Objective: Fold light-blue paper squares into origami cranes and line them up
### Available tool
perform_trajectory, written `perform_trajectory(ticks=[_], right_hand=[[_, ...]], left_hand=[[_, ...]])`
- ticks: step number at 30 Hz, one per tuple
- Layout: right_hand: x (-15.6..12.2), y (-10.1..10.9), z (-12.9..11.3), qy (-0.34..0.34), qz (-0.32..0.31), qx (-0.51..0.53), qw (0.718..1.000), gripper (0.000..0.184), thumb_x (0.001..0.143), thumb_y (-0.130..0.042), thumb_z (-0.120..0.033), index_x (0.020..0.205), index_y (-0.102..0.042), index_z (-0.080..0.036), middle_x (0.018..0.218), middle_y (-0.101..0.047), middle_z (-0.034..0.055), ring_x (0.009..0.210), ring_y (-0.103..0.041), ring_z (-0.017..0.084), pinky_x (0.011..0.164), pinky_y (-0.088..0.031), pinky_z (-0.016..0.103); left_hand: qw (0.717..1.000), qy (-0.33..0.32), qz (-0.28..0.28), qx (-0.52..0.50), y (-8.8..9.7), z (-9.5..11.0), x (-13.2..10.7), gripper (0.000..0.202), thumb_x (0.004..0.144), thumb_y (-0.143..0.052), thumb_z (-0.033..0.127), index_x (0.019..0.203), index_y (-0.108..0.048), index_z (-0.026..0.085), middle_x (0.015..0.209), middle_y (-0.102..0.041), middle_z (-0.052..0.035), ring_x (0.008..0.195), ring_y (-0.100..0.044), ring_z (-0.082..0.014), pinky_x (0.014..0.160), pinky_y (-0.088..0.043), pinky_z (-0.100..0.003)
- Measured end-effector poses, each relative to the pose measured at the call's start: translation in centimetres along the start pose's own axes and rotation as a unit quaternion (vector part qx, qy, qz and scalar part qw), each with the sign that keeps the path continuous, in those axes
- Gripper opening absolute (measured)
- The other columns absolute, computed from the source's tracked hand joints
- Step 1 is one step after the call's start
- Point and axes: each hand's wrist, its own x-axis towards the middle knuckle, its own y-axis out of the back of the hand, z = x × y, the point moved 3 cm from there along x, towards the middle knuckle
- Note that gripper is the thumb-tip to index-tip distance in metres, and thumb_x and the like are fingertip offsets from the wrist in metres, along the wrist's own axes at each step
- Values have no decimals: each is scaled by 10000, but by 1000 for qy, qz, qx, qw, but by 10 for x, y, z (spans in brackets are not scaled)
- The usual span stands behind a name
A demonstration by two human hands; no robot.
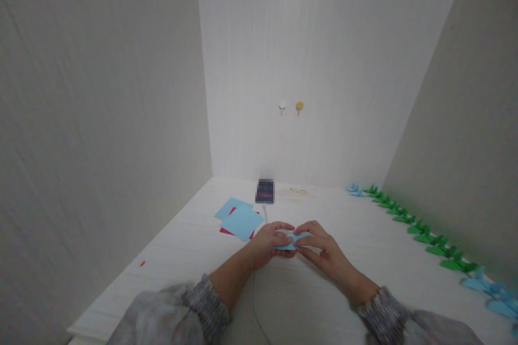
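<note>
Left hand (270, 242): fingers curled closed around the left end of a small light-blue folded paper (292, 242), thumb on top; a ring shows on one finger. Grip pinched shut on the paper.

Right hand (321, 248): fingers bent and closed over the right end of the same paper, fingertips pressing its upper face. The two hands meet at the paper, nearly touching.

Folded paper: held between both hands just above or on the white table (194, 259); which of the two cannot be told. Mostly hidden by the fingers; exact shape unclear.

Stack of paper sheets (242, 220): light-blue squares over red ones, flat on the table, beyond and left of the hands.

Phone (265, 191): blurred dark object at the back of the table, with a cable (256, 302) running from it toward the person, passing under the hands.

Row of folded paper figures (421, 232): green, with blue ones at both ends, lined along the right wall.

Two hooks (290, 107): white and yellow, on the back wall.

Small red scrap (142, 263): on the table, well left of the hands.
</note>
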Motion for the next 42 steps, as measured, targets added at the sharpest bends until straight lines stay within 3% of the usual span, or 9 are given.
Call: perform_trajectory(ticks=[8,22,35,42], right_hand=[[-2,1,5,-29,-18,8,999,112,728,-537,-257,790,-629,-277,933,-526,42,912,-460,181,789,-384,350],[-3,-9,13,-61,-19,32,997,124,757,-488,-266,751,-600,-215,933,-489,61,925,-436,187,793,-373,337],[-7,-16,15,-115,14,6,993,92,775,-425,-215,723,-498,-194,899,-490,55,866,-458,181,764,-360,348],[-6,-17,12,-122,15,22,992,99,782,-403,-194,721,-481,-190,891,-473,53,859,-454,171,759,-370,333]], left_hand=[[1000,12,20,8,-2,4,-1,452,504,-624,53,920,-465,136,730,-581,-28,624,-569,-138,606,-461,-300],[999,-8,12,35,-3,0,0,459,459,-664,83,875,-476,128,592,-578,17,537,-564,-126,605,-457,-319],[998,-30,-6,56,0,-1,3,511,469,-659,64,933,-458,138,616,-603,6,563,-577,-135,621,-443,-301],[999,-43,-16,16,-4,1,2,489,473,-655,51,912,-457,132,640,-606,-1,585,-567,-116,687,-448,-352]])
